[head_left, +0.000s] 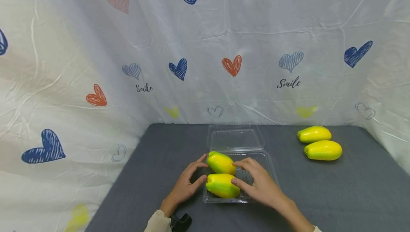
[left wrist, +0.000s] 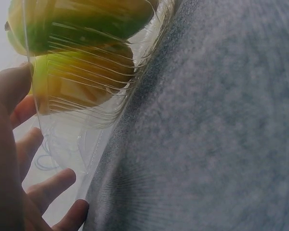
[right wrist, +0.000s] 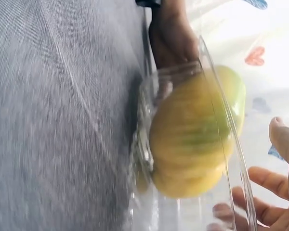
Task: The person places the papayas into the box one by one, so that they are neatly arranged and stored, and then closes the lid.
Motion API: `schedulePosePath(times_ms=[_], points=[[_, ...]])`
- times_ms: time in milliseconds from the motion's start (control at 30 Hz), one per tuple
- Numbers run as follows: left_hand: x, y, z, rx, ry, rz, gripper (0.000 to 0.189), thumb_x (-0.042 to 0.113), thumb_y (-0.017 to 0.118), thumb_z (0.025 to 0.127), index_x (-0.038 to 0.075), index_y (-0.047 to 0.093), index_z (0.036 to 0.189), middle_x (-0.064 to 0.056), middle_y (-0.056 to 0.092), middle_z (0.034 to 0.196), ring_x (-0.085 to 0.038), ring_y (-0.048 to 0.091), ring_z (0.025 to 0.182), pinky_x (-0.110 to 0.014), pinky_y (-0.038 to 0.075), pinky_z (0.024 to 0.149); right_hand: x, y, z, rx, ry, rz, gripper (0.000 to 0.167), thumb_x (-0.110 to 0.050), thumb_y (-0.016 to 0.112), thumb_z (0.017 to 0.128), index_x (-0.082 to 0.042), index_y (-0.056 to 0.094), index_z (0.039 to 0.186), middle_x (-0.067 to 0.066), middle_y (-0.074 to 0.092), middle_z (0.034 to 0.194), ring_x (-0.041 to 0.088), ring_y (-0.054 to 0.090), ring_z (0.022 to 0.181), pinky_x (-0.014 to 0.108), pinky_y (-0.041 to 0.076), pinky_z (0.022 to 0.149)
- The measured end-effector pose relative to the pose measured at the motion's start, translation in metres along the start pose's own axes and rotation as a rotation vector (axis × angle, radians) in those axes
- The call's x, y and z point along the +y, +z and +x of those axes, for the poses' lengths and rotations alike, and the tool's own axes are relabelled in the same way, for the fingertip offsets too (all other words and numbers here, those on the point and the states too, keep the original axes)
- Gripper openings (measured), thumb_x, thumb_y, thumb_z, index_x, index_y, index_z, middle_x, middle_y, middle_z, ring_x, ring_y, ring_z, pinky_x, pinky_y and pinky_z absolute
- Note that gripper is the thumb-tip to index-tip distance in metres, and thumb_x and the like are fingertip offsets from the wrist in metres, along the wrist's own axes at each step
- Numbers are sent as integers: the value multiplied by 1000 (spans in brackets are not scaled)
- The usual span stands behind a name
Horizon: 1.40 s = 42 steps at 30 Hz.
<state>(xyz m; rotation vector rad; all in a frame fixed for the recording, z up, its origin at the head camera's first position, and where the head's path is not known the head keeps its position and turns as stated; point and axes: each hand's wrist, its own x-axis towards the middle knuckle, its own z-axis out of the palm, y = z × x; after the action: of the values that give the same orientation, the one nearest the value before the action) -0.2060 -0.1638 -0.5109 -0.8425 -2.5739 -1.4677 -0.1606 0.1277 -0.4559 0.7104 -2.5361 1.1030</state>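
Note:
Two yellow-green papayas lie side by side in the left part of a clear plastic clamshell box, its lid folded back flat on the table. My left hand is at the box's left side; in the left wrist view its thumb is right at the rim and the fingers are spread along the wall. Over the box, my right hand has thumb and fingers apart, fingertips close to the right ends of both papayas. In the right wrist view these fingers are loose and curl round nothing.
Two more papayas lie close together at the back right of the grey table. A white curtain printed with hearts hangs behind the table and along its left. A black strap is on the left wrist.

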Motion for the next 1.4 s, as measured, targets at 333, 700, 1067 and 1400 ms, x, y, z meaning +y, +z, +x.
schedulePosePath(times_ms=[333, 700, 1067, 1400], points=[[-1, 0, 0, 4, 6, 6, 33, 24, 61, 103, 37, 56, 132, 4, 34, 166, -28, 32, 154, -70, 28, 116, 19, -16, -3, 85, -2, -46, 32, -34, 78, 91, -23, 69, 120, -15, 65, 117, 8, 61, 106, 38, 56, 87], [0, -2, 0, -11, 2, -11, 34, 21, 60, 104, 37, 55, 134, 3, 33, 167, -29, 31, 155, -71, 27, 116, 38, -29, -8, 209, -25, -56, 30, -20, 83, 86, -24, 71, 113, -13, 68, 113, 8, 58, 111, 26, 47, 97], [-2, -1, 0, -9, -5, -18, 33, 21, 61, 103, 34, 56, 134, 7, 33, 167, -28, 31, 155, -71, 27, 116, 58, -60, -10, 306, 42, -68, 27, -12, 80, 88, -11, 72, 113, -3, 69, 112, -5, 50, 108, 16, 41, 88], [-5, 0, -1, -6, -8, -17, 31, 25, 60, 104, 28, 58, 135, 10, 33, 166, -28, 31, 155, -72, 26, 116, 74, -74, -16, 332, 77, -90, 28, -13, 80, 88, -11, 73, 115, 1, 69, 114, -9, 48, 108, 18, 40, 87]])
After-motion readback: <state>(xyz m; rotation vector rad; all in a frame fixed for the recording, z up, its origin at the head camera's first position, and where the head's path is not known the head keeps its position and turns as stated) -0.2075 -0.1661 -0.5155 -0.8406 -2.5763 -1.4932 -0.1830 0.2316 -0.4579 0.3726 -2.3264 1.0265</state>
